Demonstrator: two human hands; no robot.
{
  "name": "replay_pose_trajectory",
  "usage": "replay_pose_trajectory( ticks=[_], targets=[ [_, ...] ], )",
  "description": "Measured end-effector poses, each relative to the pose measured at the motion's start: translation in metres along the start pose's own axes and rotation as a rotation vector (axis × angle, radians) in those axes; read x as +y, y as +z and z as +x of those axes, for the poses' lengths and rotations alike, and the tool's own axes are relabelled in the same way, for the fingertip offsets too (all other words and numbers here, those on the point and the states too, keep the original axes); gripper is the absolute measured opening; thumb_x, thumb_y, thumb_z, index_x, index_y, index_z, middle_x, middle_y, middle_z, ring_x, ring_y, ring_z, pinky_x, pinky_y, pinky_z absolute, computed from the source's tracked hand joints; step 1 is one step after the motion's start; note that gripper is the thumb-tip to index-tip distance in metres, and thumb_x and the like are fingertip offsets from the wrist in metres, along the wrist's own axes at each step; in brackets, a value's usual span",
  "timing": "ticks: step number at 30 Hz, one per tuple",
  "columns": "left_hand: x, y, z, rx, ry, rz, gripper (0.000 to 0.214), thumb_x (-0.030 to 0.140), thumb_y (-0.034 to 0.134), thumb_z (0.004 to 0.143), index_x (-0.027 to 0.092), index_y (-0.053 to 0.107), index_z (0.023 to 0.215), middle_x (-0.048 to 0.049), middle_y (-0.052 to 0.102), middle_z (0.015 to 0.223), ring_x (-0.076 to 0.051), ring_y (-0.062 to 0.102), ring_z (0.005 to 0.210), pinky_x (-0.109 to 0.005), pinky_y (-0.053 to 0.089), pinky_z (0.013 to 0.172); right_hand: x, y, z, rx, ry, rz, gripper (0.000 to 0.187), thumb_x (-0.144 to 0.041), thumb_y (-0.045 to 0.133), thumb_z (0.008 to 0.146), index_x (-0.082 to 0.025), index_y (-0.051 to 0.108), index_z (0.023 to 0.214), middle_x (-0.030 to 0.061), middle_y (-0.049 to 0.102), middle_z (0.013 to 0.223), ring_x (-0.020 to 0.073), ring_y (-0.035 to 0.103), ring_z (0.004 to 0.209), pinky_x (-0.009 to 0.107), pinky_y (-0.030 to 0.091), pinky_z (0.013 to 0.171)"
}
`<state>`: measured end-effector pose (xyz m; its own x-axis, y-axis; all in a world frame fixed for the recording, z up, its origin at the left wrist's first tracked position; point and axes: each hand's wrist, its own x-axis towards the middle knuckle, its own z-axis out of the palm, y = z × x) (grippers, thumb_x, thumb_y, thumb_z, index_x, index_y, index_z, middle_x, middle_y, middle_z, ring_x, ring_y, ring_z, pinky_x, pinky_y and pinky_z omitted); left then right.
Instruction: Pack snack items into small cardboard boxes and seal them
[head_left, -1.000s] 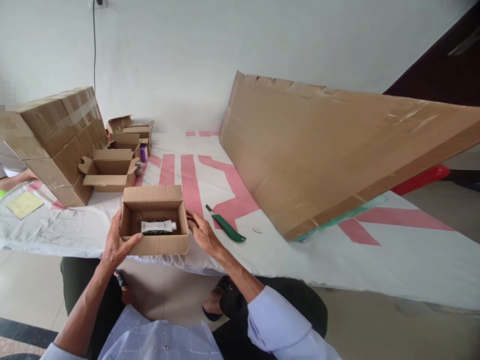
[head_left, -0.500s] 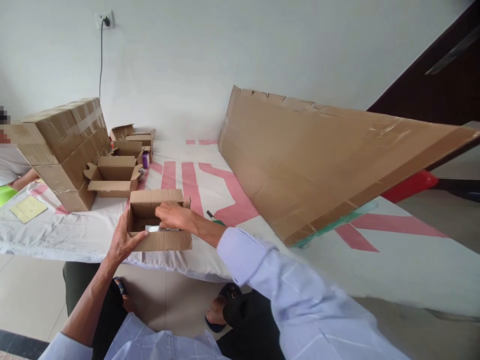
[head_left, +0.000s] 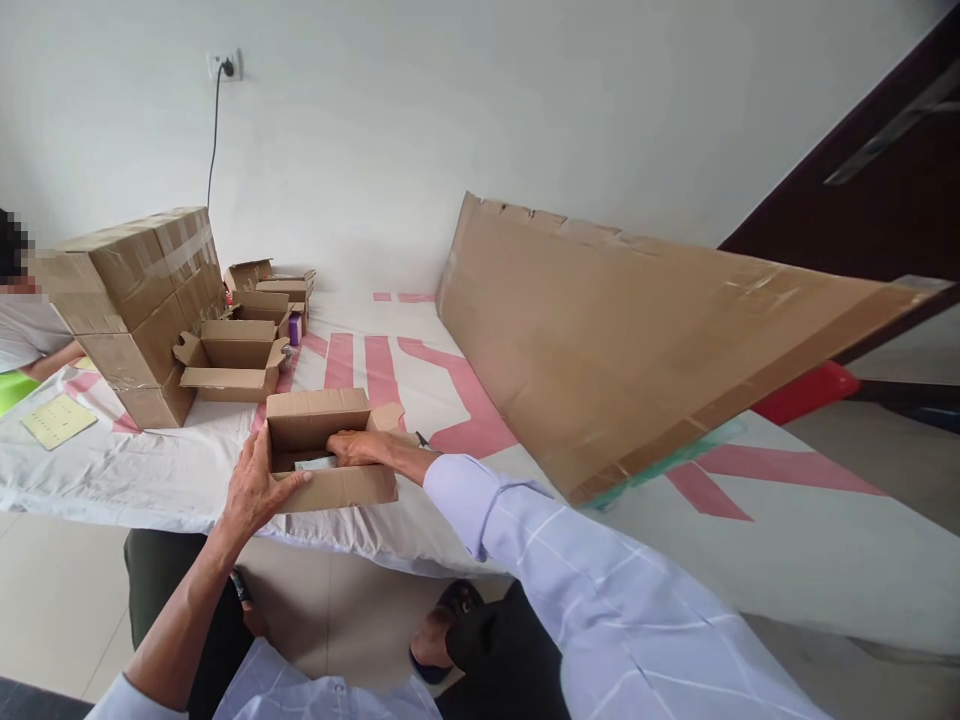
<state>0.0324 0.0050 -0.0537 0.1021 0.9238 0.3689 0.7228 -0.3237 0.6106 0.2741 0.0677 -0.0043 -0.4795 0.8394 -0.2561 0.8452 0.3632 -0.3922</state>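
A small open cardboard box (head_left: 337, 492) stands near the front edge of the cloth-covered table, its flaps raised. My left hand (head_left: 251, 480) holds the box by its left end, with the thumb lying over the near flap. Inside the box reaches my right hand (head_left: 358, 448), its fingers curled downward and their tips hidden. A pale, flat item (head_left: 315, 463) lies in the box just left of those fingers. Whether they grip anything cannot be made out.
Several open boxes (head_left: 234, 378) stand beyond, beside a stack of taped cartons (head_left: 139, 350). A yellow note (head_left: 58, 420) lies at the left. A large cardboard sheet (head_left: 615, 340) leans across the table's right side. A person (head_left: 30, 335) sits at the far left.
My right hand has shifted slightly right and lower in the box. A flap at the box's right end now sticks outward. The view has tilted a little.
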Motion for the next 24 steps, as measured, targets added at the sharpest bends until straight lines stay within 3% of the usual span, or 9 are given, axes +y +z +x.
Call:
replay_pose_trajectory(
  ticks=[5,9,12,15,17,20,22,24],
  targets=[
    [0.011,-0.017,0.012,-0.050,-0.005,0.128,0.092,0.059,0.089,0.081,0.023,0.054,0.159,-0.0201,0.056,0.163,-0.045,0.057,0.148,-0.061,0.049,0.120,0.005,-0.025,-0.014,0.020,0.003,0.086,0.038,-0.048,0.085,0.086,-0.019,0.074,0.108,0.0074,0.076,0.111,0.0241,0.068,0.096,0.030,0.051,0.077],
    [0.026,-0.034,0.030,-0.058,0.137,0.127,0.064,0.048,0.089,0.082,0.026,0.069,0.139,-0.0149,0.067,0.150,-0.044,0.057,0.147,-0.061,0.046,0.120,0.002,-0.059,-0.029,0.098,-0.056,0.368,0.038,-0.047,0.085,0.075,-0.020,0.074,0.101,0.0036,0.075,0.095,0.0209,0.066,0.086,0.028,0.044,0.067],
    [0.040,-0.040,0.049,-0.142,0.223,0.002,0.061,0.039,0.092,0.077,0.028,0.074,0.135,-0.0112,0.077,0.131,-0.041,0.068,0.129,-0.057,0.050,0.114,-0.007,-0.083,-0.037,0.165,-0.143,0.500,0.041,-0.043,0.089,0.068,-0.020,0.075,0.098,-0.0002,0.073,0.089,0.0188,0.064,0.082,0.028,0.044,0.067],
    [0.053,-0.038,0.062,-0.276,0.172,-0.268,0.062,0.034,0.093,0.075,0.027,0.078,0.134,-0.0067,0.081,0.112,-0.034,0.075,0.103,-0.048,0.058,0.098,-0.016,-0.092,-0.036,0.277,-0.203,0.646,0.044,-0.048,0.093,0.067,-0.020,0.070,0.091,-0.0026,0.069,0.082,0.0160,0.061,0.076,0.027,0.047,0.066],
    [0.057,-0.035,0.066,-0.327,0.100,-0.521,0.060,0.036,0.095,0.073,0.023,0.079,0.130,-0.0069,0.081,0.108,-0.030,0.075,0.097,-0.042,0.060,0.089,-0.019,-0.086,-0.032,0.336,-0.269,0.849,0.050,-0.055,0.092,0.070,-0.019,0.070,0.097,-0.0005,0.072,0.088,0.0167,0.064,0.080,0.029,0.053,0.070],
    [0.057,-0.031,0.068,-0.340,-0.023,-0.811,0.060,0.043,0.099,0.073,0.017,0.078,0.122,-0.0090,0.080,0.104,-0.026,0.074,0.091,-0.035,0.059,0.077,-0.020,-0.059,-0.028,0.419,-0.340,1.128,0.064,-0.057,0.091,0.075,-0.020,0.071,0.123,0.0074,0.078,0.118,0.0238,0.072,0.107,0.035,0.062,0.087],
    [0.055,-0.028,0.069,-0.311,-0.081,-0.885,0.061,0.045,0.101,0.072,0.015,0.078,0.121,-0.0096,0.080,0.103,-0.024,0.073,0.088,-0.032,0.057,0.073,-0.022,-0.035,-0.028,0.438,-0.345,1.168,0.065,-0.054,0.089,0.082,-0.022,0.070,0.135,0.0111,0.076,0.134,0.0282,0.071,0.124,0.038,0.064,0.096],
    [0.051,-0.025,0.070,-0.287,-0.101,-0.919,0.061,0.044,0.102,0.071,0.015,0.078,0.119,-0.0098,0.081,0.103,-0.024,0.073,0.089,-0.032,0.056,0.074,-0.025,-0.012,-0.028,0.405,-0.347,1.159,0.061,-0.054,0.081,0.091,-0.026,0.068,0.144,0.0117,0.072,0.145,0.0298,0.070,0.128,0.041,0.065,0.098]
  ],
)
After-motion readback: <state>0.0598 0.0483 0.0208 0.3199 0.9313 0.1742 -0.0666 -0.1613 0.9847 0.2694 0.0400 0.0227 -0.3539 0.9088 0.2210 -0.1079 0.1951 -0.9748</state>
